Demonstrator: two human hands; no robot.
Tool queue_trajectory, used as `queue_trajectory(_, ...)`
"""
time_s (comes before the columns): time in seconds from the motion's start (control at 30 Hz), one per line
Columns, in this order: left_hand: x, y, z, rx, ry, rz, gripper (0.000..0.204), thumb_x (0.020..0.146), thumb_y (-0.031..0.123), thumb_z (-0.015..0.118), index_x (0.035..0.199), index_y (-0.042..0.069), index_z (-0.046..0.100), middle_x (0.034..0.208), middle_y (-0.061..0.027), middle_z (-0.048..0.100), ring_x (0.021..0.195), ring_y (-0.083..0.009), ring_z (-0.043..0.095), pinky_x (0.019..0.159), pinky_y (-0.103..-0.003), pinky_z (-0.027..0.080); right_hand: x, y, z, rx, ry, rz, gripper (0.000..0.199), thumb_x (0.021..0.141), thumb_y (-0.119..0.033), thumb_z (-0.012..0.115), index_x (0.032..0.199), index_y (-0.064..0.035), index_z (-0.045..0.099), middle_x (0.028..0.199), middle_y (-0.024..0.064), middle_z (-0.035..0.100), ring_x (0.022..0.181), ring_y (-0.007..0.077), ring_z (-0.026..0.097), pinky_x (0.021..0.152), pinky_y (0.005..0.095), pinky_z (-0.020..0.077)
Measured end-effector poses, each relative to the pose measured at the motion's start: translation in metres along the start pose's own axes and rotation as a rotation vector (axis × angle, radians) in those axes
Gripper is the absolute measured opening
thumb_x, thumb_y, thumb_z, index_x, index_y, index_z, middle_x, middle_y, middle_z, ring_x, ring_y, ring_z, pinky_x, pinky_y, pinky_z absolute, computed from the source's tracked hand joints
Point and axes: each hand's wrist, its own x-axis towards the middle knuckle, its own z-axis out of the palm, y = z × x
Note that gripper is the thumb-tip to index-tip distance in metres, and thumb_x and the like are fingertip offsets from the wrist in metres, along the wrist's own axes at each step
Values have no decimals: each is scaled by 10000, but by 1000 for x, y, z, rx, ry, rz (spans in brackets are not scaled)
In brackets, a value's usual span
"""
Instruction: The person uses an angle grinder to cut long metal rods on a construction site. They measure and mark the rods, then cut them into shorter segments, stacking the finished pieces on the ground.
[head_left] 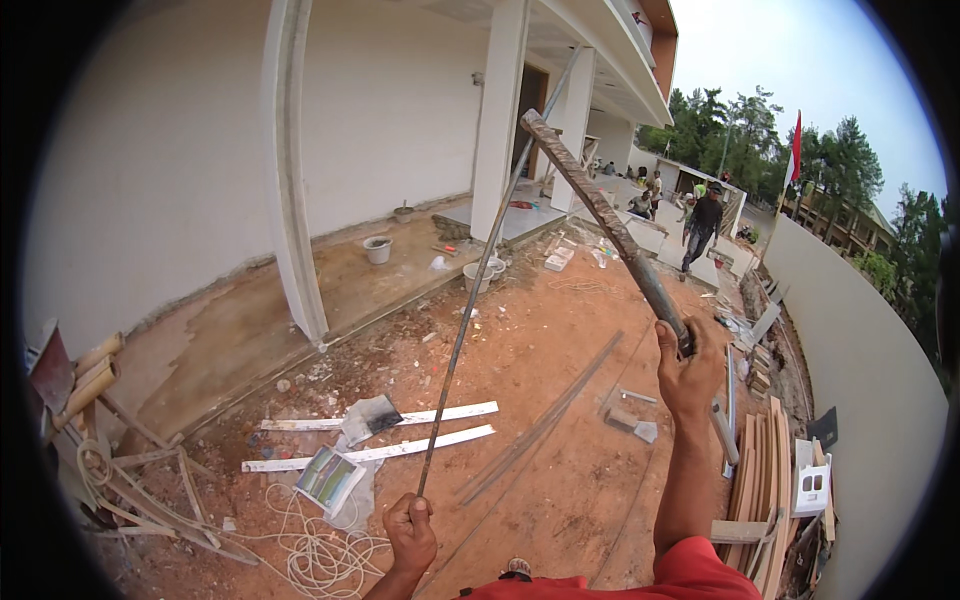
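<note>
Reddish bare ground (560, 400) of a building yard lies below, littered with offcuts. Left hand (412, 528): fingers closed round the lower end of a thin steel rod (470, 300), which rises past the white pillar (500, 110). Right hand (688, 368): fingers clamped on the base of a thicker, rust-mottled bar (600, 210), tilted up-left until its tip meets the rod.

Risk: both pieces are long and held only at one end; a slip would likely swing them toward the pillar. White planks (380, 430) and loose rope (320, 550) left of the rod's foot could trip.
</note>
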Motion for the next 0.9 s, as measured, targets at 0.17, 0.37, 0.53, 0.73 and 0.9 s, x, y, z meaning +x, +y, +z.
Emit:
queue_trajectory(0.17, 0, 5, 0, -1, 23, 5, 479, 1055, 292, 506, 657, 27, 489, 613, -9, 441, 585, -95, 396, 541, -316, 301, -2, -10, 3, 40, -117, 103, 418, 912, -446, 746, 919, -35, 674, 663, 129, 607, 614, 317, 626, 591, 411, 456)
queue_trajectory(0.37, 3, -8, -13, 75, 51, 35, 498, 1066, 329, 511, 671, 25, 509, 613, -7, 448, 576, -95, 399, 529, -308, 305, -8, -10, 13, 35, -118, 90, 432, 908, -455, 749, 910, -31, 669, 654, 125, 603, 605, 314, 620, 584, 408, 452)
queue_trajectory(0.53, 19, -14, -32, -63, -161, -108, 494, 1065, 336, 541, 692, 13, 529, 627, 6, 446, 577, -83, 389, 526, -296, 295, 31, 11, 21, 30, -33, -161, 428, 904, -455, 753, 935, -37, 669, 677, 125, 627, 612, 324, 627, 591, 398, 469)
queue_trajectory(0.73, 54, -26, -21, -55, -20, -155, 385, 1038, 281, 617, 786, -7, 653, 599, 41, 481, 544, -47, 399, 502, -265, 297, 78, -4, 10, -22, 88, -367, 391, 879, -383, 780, 1011, -46, 632, 809, 138, 673, 687, 326, 668, 610, 405, 485)
queue_trajectory(0.9, 125, -2, -2, -30, 12, -34, 360, 1044, 264, 605, 833, -13, 694, 581, 55, 482, 532, -34, 395, 488, -266, 291, 36, 16, 22, 405, -90, -63, 461, 997, -427, 660, 971, 33, 644, 701, 89, 565, 644, 149, 521, 596, 333, 416)
